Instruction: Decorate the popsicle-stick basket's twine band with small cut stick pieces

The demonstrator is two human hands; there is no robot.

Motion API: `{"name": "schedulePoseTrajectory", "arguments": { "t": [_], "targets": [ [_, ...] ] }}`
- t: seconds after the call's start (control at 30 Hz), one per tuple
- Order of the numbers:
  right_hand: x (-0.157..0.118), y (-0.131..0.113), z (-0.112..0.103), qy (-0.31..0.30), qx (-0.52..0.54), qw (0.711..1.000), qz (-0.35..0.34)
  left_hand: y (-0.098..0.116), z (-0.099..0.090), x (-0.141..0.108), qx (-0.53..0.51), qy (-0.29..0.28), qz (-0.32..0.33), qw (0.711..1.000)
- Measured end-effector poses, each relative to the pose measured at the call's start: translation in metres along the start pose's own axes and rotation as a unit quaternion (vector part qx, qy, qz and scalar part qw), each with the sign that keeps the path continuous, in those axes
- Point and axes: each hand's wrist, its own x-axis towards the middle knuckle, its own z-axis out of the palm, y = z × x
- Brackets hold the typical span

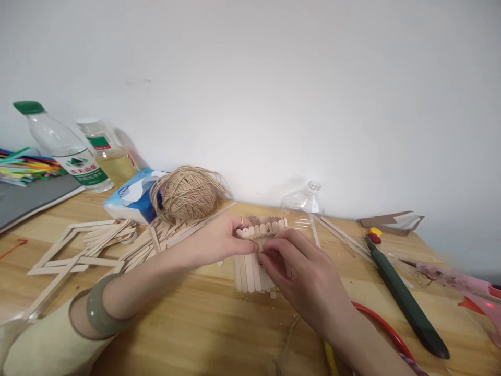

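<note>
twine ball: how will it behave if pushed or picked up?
The twine ball may roll, given its rounded shape, though the blue pack beside it could block leftward travel. It likely squashes when gripped, being loosely wound.

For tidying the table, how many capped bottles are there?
2: the green-capped water bottle on the left and, just right of it, the white-capped bottle of yellowish liquid. No other shows.
</note>
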Motion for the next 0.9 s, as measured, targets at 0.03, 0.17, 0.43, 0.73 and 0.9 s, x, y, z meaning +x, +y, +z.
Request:
{"name": "schedulePoseTrajectory", "arguments": {
  "t": [0.03,0.17,0.43,0.73,0.9],
  "targets": [
    [0.0,0.0,0.0,0.0,0.0,1.0,0.001,0.001,0.0,0.0,0.01,-0.002,-0.002,1.0],
    [0.001,-0.001,-0.003,-0.005,0.005,1.0,-0.011,0.002,-0.003,-0.001,0.031,-0.016,0.006,0.999],
    [0.004,0.0,-0.004,-0.039,0.018,0.999,-0.027,0.001,0.002,-0.001,-0.011,0.004,0.003,1.0],
    [0.008,0.014,-0.041,-0.193,-0.051,0.973,0.12,-0.006,-0.009,-0.001,-0.004,0.113,-0.037,0.993],
    [0.005,0.019,-0.034,-0.375,-0.083,0.913,0.138,-0.003,-0.017,0.0,0.009,0.173,-0.049,0.984]
  ]
}}
